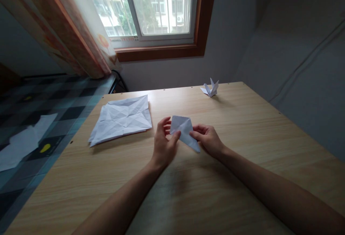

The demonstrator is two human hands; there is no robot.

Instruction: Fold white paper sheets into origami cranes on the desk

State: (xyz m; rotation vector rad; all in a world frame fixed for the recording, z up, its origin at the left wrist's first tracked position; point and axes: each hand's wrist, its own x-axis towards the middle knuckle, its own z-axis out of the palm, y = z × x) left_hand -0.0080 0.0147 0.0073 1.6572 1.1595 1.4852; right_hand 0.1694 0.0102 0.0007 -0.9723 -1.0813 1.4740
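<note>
Paper (182, 127), folded kite-shaped, was over the desk (250, 130), clamped by my left hand (165, 145), thumb on its face, and pinched at its right edge by my right hand (211, 141). Creasing well, I judged, needed edges matched before pressing.

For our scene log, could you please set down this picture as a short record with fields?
left hand: holds the folded, kite-shaped white paper, thumb on top
right hand: pinches the paper's right edge
surface: pale wood-grain table
table's left: creased white paper sheets, lying flat
table's far side: small folded white paper bird
beyond table's left edge: white paper on checked cloth
</note>
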